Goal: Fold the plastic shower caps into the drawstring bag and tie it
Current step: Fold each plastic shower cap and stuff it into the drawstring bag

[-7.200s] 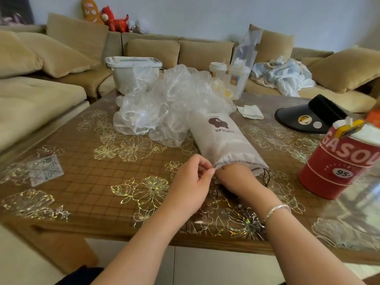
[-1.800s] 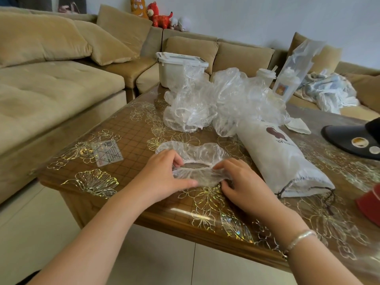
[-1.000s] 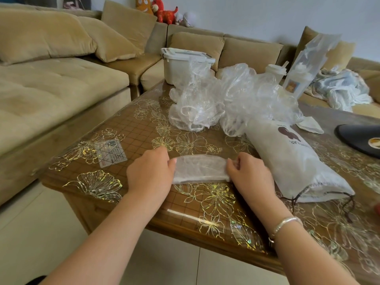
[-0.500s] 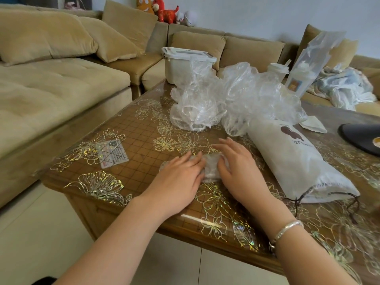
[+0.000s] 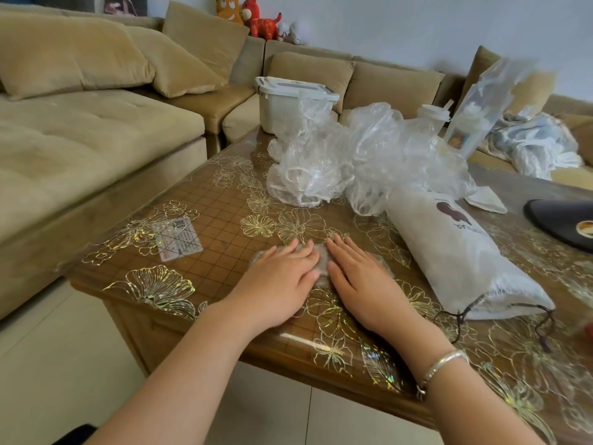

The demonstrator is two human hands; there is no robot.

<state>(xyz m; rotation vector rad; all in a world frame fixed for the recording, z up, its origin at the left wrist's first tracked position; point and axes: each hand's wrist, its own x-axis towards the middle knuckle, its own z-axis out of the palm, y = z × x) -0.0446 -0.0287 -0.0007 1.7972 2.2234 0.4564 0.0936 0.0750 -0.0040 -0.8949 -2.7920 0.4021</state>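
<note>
A folded clear shower cap (image 5: 322, 264) lies flat near the table's front edge, mostly hidden under my hands. My left hand (image 5: 282, 277) presses on its left part with straight fingers. My right hand (image 5: 361, 281) presses on its right part, palm down, fingers straight. A heap of loose clear shower caps (image 5: 346, 159) sits further back. The white drawstring bag (image 5: 459, 255) lies on its side to the right, stuffed, its mouth and dark cord (image 5: 510, 311) toward the front right.
The brown table (image 5: 211, 248) has a glossy flowered cover and a small card (image 5: 178, 237) at left. A white lidded tub (image 5: 288, 104), cups in a plastic bag (image 5: 471, 114) and a black visor (image 5: 561, 220) stand behind and right. A beige sofa (image 5: 80, 139) wraps around.
The cap went from a long folded strip held at both ends to a small packet. Both hands came together and now lie flat on it.
</note>
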